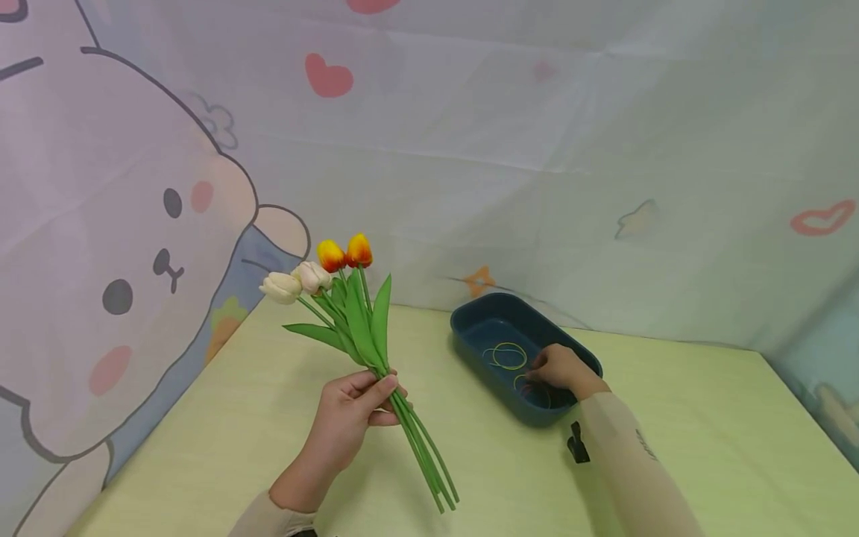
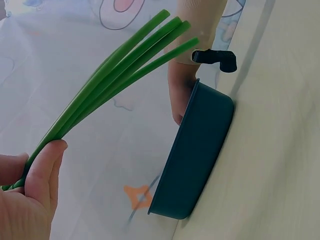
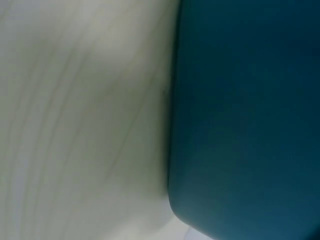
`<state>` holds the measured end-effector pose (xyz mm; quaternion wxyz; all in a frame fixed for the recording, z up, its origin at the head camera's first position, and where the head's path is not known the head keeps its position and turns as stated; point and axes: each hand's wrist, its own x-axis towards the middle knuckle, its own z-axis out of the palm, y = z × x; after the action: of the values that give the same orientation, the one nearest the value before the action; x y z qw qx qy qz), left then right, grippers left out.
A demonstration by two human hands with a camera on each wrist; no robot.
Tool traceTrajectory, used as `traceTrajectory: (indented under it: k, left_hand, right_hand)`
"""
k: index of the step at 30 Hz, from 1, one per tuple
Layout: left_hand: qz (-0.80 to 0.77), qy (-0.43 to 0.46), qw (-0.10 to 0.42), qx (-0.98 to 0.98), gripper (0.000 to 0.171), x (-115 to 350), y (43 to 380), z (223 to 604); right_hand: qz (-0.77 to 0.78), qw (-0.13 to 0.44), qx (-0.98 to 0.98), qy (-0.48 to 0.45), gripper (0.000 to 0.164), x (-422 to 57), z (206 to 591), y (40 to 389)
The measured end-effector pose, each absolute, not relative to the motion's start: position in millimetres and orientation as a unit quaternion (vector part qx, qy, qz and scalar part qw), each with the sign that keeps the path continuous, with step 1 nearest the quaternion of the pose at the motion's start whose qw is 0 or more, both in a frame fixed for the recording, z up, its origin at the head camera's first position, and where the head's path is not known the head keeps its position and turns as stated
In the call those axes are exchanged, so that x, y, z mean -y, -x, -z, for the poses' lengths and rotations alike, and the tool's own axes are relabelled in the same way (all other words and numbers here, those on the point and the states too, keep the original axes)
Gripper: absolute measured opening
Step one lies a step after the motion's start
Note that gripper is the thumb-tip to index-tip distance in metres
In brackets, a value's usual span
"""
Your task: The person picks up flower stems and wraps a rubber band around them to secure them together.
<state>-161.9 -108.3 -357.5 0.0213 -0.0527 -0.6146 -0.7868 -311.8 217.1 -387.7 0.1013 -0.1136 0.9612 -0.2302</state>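
My left hand (image 1: 354,414) grips a bunch of tulips (image 1: 362,328) by the stems, thumb across the front. Two blooms are cream to pale pink and two are yellow-orange, with long green leaves below them. The stem ends (image 2: 175,30) fan out past the hand in the left wrist view. My right hand (image 1: 560,369) reaches over the near rim into a dark blue bin (image 1: 493,388), fingers pointing down. Thin loop bands, among them a yellow one (image 1: 510,356), lie on its floor, some right at the fingertips. I cannot tell whether the fingers pinch one.
The bin stands on a pale yellow-green table (image 1: 698,403) near the printed backdrop cloth (image 1: 429,112). A black clip-like piece (image 1: 578,444) sticks out from the right sleeve (image 1: 624,455). Only the bin's outer wall (image 3: 245,125) and the table show in the right wrist view.
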Motion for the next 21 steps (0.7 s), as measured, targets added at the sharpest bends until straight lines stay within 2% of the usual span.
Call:
traceTrajectory:
  k: [5,13,21]
  left_hand:
    - [0.790,0.047,0.021,0.610,0.024,107.3,163.0,356.7]
    - [0.796,0.044,0.020,0.604,0.024,106.2,163.0,355.2]
    - [0.800,0.039,0.024,0.598,0.019,105.2,163.3,354.7]
  right_hand:
    - [0.217,0.119,-0.963,0.103,0.018,-216.4,390.2,314.7]
    - [0.194,0.139,-0.962,0.133,0.039,-214.0,393.6,317.7]
    - [0.219,0.125,-0.953,0.169,0.021,-219.7,377.6,306.4]
